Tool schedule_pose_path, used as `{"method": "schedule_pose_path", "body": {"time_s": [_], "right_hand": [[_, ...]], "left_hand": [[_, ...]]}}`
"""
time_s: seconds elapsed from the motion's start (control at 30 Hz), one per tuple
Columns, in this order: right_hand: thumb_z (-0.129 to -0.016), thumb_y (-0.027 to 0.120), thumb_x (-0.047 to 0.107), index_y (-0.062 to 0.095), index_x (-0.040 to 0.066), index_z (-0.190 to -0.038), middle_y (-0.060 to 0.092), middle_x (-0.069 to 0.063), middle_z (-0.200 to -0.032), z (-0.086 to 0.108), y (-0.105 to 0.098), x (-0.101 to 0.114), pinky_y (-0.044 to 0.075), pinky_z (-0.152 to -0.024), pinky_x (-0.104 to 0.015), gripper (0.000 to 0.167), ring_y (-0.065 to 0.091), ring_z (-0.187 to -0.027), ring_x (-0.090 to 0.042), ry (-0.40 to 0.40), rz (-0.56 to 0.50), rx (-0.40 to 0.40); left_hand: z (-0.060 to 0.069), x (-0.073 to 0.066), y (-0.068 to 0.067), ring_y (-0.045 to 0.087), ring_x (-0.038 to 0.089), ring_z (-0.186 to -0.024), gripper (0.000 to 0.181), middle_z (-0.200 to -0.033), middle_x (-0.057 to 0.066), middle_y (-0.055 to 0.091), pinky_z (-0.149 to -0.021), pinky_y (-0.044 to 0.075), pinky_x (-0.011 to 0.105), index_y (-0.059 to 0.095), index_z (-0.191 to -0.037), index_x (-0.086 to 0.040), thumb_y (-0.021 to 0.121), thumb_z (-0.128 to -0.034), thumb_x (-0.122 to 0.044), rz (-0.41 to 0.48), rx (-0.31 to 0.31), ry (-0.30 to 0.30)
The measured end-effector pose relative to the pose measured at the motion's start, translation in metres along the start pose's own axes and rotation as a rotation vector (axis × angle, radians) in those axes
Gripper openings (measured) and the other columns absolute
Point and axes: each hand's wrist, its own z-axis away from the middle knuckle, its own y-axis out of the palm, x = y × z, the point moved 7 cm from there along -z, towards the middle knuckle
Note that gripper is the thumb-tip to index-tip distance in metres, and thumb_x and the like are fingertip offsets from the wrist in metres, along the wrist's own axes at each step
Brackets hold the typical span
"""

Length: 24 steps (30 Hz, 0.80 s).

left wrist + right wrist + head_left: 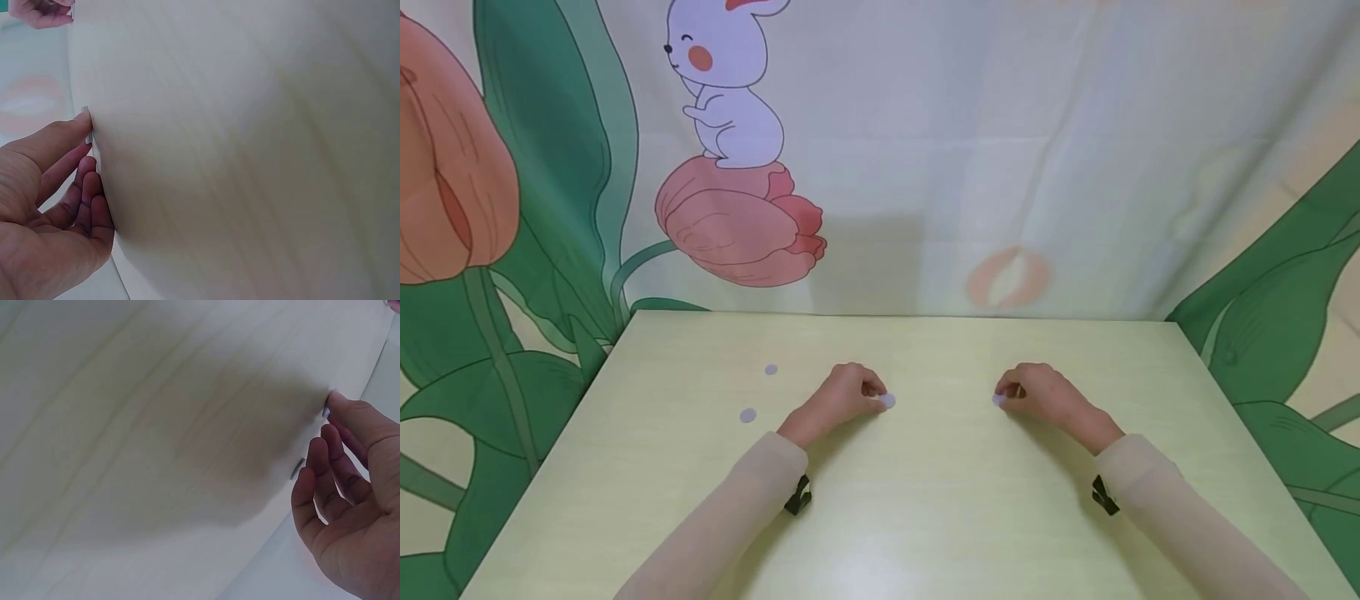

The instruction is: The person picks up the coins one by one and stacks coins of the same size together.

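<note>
My left hand (838,396) pinches a small pale lilac disc (889,401) at the tabletop, left of centre. That disc (87,128) shows edge-on at the thumb and index finger in the left wrist view. Across from it, my right hand (1041,393) pinches a similar pale disc (997,400), mostly covered by the fingers. In the right wrist view, this disc (326,405) sits at the thumb tip. A further thin disc (298,469) lies on the table beside the curled fingers there; in the head view the right hand hides it.
Two more pale discs, a farther one (771,369) and a nearer one (748,415), lie left of my left hand. The light wooden table (925,517) ends at a printed curtain (880,167) with a rabbit and tulips. Both sleeves carry a black strap.
</note>
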Motion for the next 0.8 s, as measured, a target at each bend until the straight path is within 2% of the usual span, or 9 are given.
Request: {"method": "schedule_pose_path", "body": {"time_s": [0.17, 0.4, 0.8], "right_hand": [[-0.093, 0.075, 0.017, 0.077, 0.012, -0.099, 0.067, 0.004, -0.088, -0.002, 0.002, 0.002, 0.052, -0.078, -0.035, 0.008, 0.061, -0.083, -0.014, -0.028, 0.005, -0.012], [-0.091, 0.077, 0.014, 0.077, 0.009, -0.099, 0.068, 0.002, -0.086, -0.008, 0.004, 0.008, 0.053, -0.076, -0.034, 0.009, 0.061, -0.080, -0.014, -0.087, 0.026, -0.036], [-0.092, 0.076, 0.014, 0.076, 0.010, -0.099, 0.068, 0.003, -0.087, -0.016, 0.010, 0.019, 0.052, -0.078, -0.033, 0.007, 0.061, -0.081, -0.013, -0.083, 0.020, -0.007]], "left_hand": [[0.000, 0.001, 0.000, 0.056, 0.017, -0.085, 0.014, -0.091, 0.002, 0.067, -0.080, 0.049, 0.031, 0.078, -0.097, -0.006, 0.083, -0.0854, -0.012, -0.001, -0.003, 0.003], [0.000, 0.000, 0.000, 0.057, 0.017, -0.086, 0.013, -0.092, 0.003, 0.068, -0.082, 0.050, 0.032, 0.078, -0.096, -0.007, 0.083, -0.0863, -0.013, 0.004, 0.000, 0.006], [0.002, 0.000, 0.000, 0.056, 0.017, -0.086, 0.013, -0.091, 0.003, 0.068, -0.081, 0.049, 0.032, 0.078, -0.096, -0.006, 0.083, -0.0857, -0.013, 0.011, -0.002, 0.001]]}}
